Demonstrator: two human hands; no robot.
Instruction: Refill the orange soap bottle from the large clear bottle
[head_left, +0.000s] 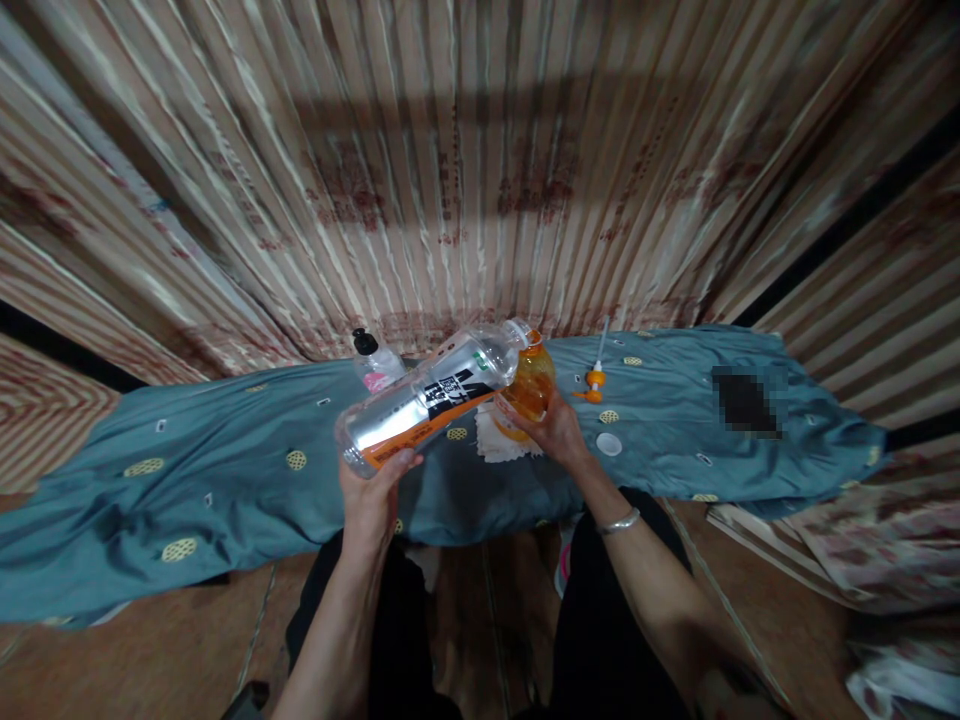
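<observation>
My left hand [373,490] is wrapped round the base of a large clear plastic drink bottle [427,400] with a silver, black and orange label. That bottle is tilted, its uncapped neck pointing right at the mouth of an orange translucent bottle [534,385]. Whether the two rims touch I cannot tell. My right hand [559,430], with a silver bracelet at the wrist, grips the orange bottle from the right side. Beneath the orange bottle lies a pale cloth [495,437]. An orange pump top [595,380] with a clear tube rests to the right, near a white round cap [609,443].
A clear pump bottle with a black top [377,362] stands behind the tilted bottle. Everything sits on a narrow bench with a teal patterned cloth [247,470]. A dark pixelated patch [748,402] lies at the right. Striped curtains [480,180] hang close behind the bench.
</observation>
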